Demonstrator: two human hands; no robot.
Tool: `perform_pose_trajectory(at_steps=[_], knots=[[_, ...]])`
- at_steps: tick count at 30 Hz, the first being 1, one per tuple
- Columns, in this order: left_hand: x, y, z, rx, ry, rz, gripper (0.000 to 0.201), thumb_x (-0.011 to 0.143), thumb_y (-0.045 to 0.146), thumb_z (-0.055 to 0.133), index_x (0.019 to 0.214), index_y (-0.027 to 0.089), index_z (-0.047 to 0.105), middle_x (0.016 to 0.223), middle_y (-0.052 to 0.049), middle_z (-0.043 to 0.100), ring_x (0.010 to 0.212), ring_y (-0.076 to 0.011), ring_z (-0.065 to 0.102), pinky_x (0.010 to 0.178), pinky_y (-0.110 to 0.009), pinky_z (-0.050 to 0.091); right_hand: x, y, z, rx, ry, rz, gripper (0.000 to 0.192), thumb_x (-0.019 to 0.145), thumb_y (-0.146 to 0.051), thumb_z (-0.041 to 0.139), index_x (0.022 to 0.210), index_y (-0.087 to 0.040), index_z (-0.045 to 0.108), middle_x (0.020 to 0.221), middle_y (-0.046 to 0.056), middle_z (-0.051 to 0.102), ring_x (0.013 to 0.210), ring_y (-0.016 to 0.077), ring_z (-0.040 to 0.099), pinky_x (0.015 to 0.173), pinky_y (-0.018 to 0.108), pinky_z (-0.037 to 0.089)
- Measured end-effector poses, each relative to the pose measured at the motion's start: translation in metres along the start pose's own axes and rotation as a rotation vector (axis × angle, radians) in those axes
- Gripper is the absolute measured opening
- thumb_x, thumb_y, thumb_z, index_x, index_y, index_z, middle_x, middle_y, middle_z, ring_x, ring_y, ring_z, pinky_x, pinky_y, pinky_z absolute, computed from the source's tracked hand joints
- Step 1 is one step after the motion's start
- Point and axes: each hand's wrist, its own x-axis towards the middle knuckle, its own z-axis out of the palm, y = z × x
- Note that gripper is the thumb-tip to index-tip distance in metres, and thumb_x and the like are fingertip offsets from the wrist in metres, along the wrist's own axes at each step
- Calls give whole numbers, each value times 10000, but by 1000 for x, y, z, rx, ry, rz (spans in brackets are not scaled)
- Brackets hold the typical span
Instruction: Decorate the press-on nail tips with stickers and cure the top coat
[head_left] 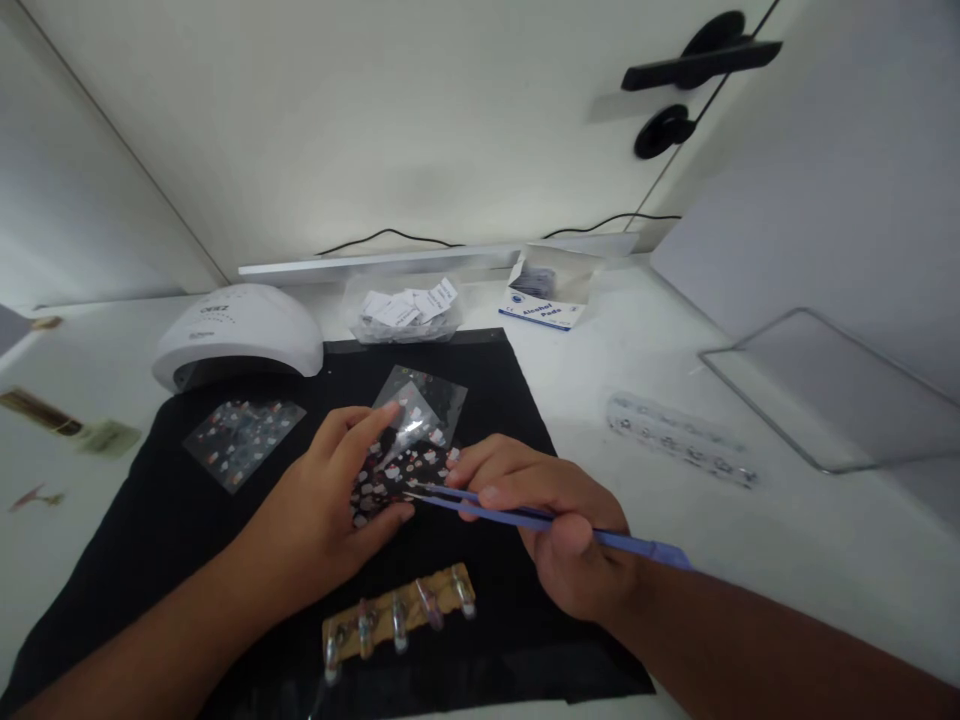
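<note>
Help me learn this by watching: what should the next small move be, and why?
Perhaps squeeze the blue tweezers gently to pinch at the patterned sheet: their arms stand apart, the right hand has their tips at it, and the left hand grips it. Whether the tips touch it is unclear.

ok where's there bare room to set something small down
Bare black mat lies between the loose left sheet and the left forearm. Bare white table lies between the alcohol pads box and the clear strip. Crowded: mid-mat, where the left hand holds a patterned sheet and the right hand the tweezers; also the back, with white dome and white packets.
</note>
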Motion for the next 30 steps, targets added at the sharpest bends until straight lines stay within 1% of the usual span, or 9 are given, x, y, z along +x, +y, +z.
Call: perform_pose_trajectory(at_steps=[3,8,11,14,17,20,24,27,30], knots=[[-2,-3,0,-172,6,-2,797,851,239,669,1495,390,225,1182,-38,529,852,-174,555,799,-351,525,2,1,-6,-23,-8,-47,379,996,-428,439,1124,-209,721,827,89,720,866,248,676,766,451,557],[-2,-3,-2,-464,68,-37,629,904,168,598,1440,388,352,921,12,549,785,-136,554,750,-277,502,4,1,-10,-41,-8,-75,398,1004,-431,404,1118,-221,723,799,87,717,855,251,678,750,459,563],[-2,0,-3,-572,70,-39,601,908,142,588,1428,367,387,883,13,561,789,-134,561,758,-271,503,4,0,-9,-36,-9,-76,398,1002,-435,409,1115,-223,727,792,87,717,839,247,682,733,451,570],[-2,1,-2,-637,63,4,645,897,106,596,1436,385,378,913,10,582,828,-134,568,777,-261,513,2,1,-9,-35,-21,-61,396,1001,-437,409,1115,-228,725,804,86,723,847,245,686,744,454,574],[0,2,-2,-646,84,32,663,893,87,606,1428,415,390,992,10,609,902,-127,583,838,-248,511,1,2,-8,-19,-43,-41,396,1003,-426,408,1117,-216,724,806,92,721,854,249,685,765,470,570],[2,5,-4,-570,78,14,556,889,111,639,1335,417,508,1029,25,633,932,-113,601,861,-213,501,0,2,-7,-18,-84,-42,393,1004,-410,408,1132,-206,718,830,102,714,859,254,683,759,472,572],[6,10,-9,-454,58,10,378,879,137,658,1200,332,618,967,22,647,890,-116,609,832,-206,499,0,2,-6,-54,-103,-46,393,1003,-416,404,1143,-222,716,839,100,707,856,253,684,755,467,575],[8,12,-11,-416,55,31,303,873,148,660,1147,275,634,939,0,641,865,-138,608,804,-238,507,-1,1,-6,-89,-104,-55,407,1004,-432,390,1144,-236,718,820,95,697,843,250,686,754,463,578],[8,13,-11,-400,54,69,292,872,147,661,1135,270,627,955,-5,641,886,-143,605,808,-246,501,-1,-1,-7,-122,-126,-71,426,1008,-444,371,1164,-235,708,826,99,689,852,252,687,759,465,580]])
